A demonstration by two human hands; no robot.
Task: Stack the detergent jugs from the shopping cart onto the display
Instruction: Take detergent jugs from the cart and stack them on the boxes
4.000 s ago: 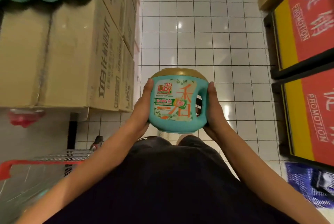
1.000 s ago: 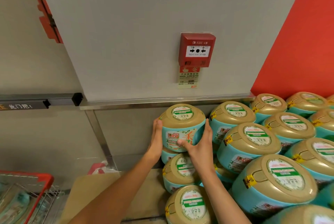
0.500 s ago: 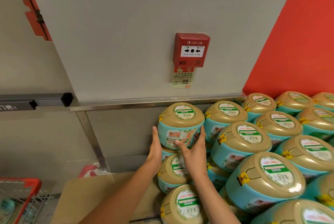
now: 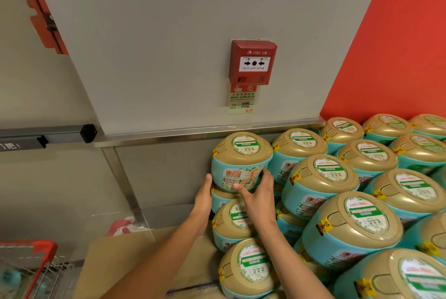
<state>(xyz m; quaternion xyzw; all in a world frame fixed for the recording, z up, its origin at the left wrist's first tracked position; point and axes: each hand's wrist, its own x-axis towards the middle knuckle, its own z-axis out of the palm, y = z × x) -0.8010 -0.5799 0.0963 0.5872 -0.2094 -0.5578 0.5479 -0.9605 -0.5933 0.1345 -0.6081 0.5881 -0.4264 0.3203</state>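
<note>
Jug (image 4: 241, 166) atop stack (image 4: 233, 224), cart (image 4: 29, 267) far left.

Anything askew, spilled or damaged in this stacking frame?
Nothing stands out. Both hands, left and right, steady the top jug on the left end of the stack; the neighbouring jugs sit capped, with no spill or dent visible.

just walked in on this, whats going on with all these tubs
A person is stocking a store display. Both hands, left hand and right hand, are on a teal detergent jug with a gold lid, setting it on top of another jug at the left end of the stacked display, against the grey wall under a fire alarm box. A red shopping cart shows at lower left.
</note>
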